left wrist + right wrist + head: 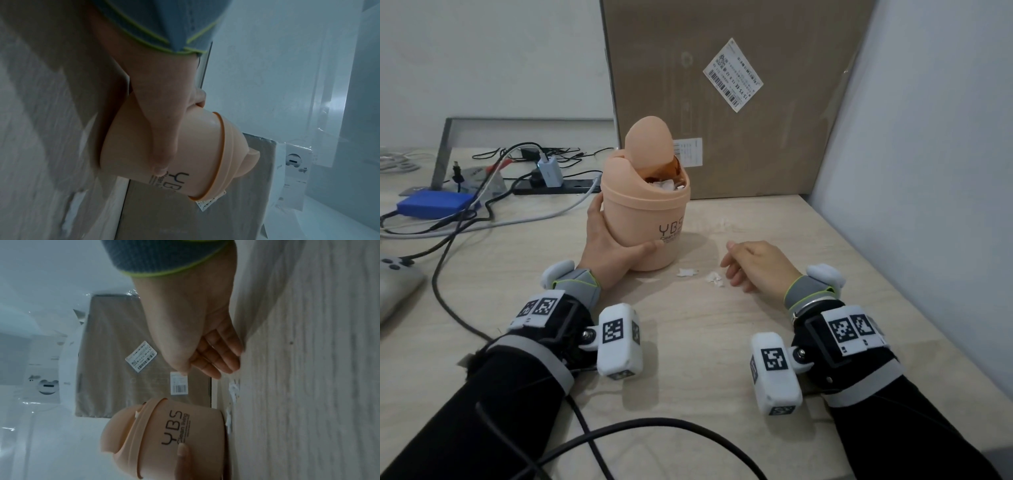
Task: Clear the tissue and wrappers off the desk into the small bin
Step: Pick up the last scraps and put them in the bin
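A small peach bin (650, 219) stands on the desk, its swing lid tipped up, with white tissue and a brown wrapper showing in its mouth. My left hand (616, 246) grips the bin's lower side, thumb across the front; the left wrist view shows the bin (195, 154) held the same way. My right hand (753, 267) hovers empty just above the desk right of the bin, fingers loosely extended. Two small white tissue scraps (686, 272) (714, 277) lie between the hands. A fainter scrap (722, 222) lies farther back. In the right wrist view the bin (174, 434) stands beyond my fingers (218, 360).
A large cardboard box (739, 102) leans upright behind the bin. A power strip (551, 186), tangled cables and a blue box (436, 204) fill the left side. A white wall (928, 171) bounds the right. A black cable (619, 431) loops across the near desk.
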